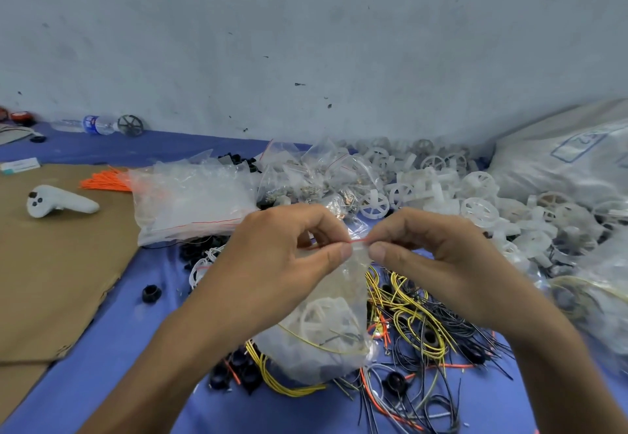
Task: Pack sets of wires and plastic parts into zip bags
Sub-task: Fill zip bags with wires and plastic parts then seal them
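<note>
A clear zip bag (326, 328) with a red seal line hangs between my hands above the blue table. Inside it I see a white plastic wheel and a yellow wire. My left hand (282, 256) pinches the bag's top edge at its left side. My right hand (431, 256) pinches the same edge just to the right, thumbs almost touching. Under the bag lies a tangle of yellow, black and red wires (418, 324) with black plastic rings. A heap of white plastic wheels (469, 195) fills the far right.
A stack of empty zip bags (190, 199) lies at centre left, filled small bags (306, 175) behind it. Brown cardboard (57, 263) covers the left, bearing a white controller (57, 202) and orange wires (105, 180). A large white sack (571, 158) sits far right, a water bottle (91, 124) by the wall.
</note>
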`<state>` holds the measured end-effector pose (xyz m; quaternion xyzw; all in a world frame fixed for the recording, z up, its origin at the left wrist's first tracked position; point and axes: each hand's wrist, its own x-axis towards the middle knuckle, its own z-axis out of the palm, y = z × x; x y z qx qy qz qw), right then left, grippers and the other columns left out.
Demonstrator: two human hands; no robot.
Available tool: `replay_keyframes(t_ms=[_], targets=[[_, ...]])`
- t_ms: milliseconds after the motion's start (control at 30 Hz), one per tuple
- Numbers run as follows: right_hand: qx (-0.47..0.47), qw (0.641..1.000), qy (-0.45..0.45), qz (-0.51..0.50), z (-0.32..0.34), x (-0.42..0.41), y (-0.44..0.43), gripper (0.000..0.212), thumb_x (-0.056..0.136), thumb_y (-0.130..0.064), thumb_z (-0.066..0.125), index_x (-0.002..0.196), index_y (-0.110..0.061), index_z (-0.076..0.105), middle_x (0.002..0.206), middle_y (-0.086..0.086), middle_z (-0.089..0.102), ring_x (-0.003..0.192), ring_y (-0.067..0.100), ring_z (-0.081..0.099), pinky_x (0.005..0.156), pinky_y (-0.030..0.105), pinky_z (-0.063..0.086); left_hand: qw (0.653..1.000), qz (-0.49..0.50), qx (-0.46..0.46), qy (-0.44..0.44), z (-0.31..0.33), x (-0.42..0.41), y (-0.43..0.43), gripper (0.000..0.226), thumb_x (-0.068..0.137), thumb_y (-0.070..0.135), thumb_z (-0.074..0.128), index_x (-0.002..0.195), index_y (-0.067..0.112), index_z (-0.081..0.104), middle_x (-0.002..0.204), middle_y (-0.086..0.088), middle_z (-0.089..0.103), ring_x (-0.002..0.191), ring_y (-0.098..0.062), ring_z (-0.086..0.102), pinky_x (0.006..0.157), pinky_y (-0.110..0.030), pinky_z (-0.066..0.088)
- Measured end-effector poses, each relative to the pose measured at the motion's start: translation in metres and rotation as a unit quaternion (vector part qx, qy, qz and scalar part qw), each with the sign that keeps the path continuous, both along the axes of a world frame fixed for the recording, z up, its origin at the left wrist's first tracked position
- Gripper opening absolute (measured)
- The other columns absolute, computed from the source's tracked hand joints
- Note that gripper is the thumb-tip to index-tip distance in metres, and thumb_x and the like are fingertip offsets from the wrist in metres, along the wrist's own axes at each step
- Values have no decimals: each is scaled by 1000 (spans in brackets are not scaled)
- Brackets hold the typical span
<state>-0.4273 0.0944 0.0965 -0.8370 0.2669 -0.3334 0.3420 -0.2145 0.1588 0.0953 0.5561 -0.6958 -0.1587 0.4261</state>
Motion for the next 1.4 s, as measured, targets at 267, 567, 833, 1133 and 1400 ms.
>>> replay_keyframes(t_ms=[267, 567, 833, 1133, 1400], targets=[[29, 999, -13, -2, 0, 3, -2, 10, 85, -28, 69, 93, -21, 73, 83, -7, 73, 73, 8, 68, 68, 16, 49, 1000, -8, -9, -2, -1, -3, 0, 5, 84, 35, 75, 85, 36, 70, 85, 23, 68, 83, 0, 64, 70, -12, 46], [-79, 996, 6, -45, -8, 8, 2, 7, 94, -31, 64, 88, -34, 64, 76, -14, 64, 73, 11, 62, 67, 15, 45, 993, 27, -59, -101, -1, -12, 2, 17, 89, 46, 60, 92, 35, 72, 85, 22, 65, 87, -1, 58, 76, -29, 49], [-62, 997, -15, -49, -12, 9, 6, 6, 91, -39, 63, 92, -37, 69, 82, -9, 68, 78, 14, 64, 70, 17, 49, 989, 51, -62, -123, -1, -16, 2, 14, 83, 42, 58, 83, 31, 66, 80, 19, 62, 84, -3, 52, 73, -18, 39], [-123, 990, 2, -69, -16, 11, 7, 9, 93, -32, 54, 85, -28, 56, 77, -9, 57, 74, 13, 56, 66, 15, 41, 970, 59, -122, -200, -3, -16, 1, 11, 85, 34, 56, 84, 26, 63, 78, 15, 59, 76, -9, 49, 73, -24, 37], [-62, 996, -27, -59, -22, 2, 3, 11, 95, -28, 55, 85, -24, 55, 74, -11, 54, 67, 6, 50, 65, 12, 38, 985, 32, -39, -165, -9, 6, 4, 18, 85, 48, 48, 86, 35, 59, 81, 19, 58, 87, -7, 51, 78, -20, 39]])
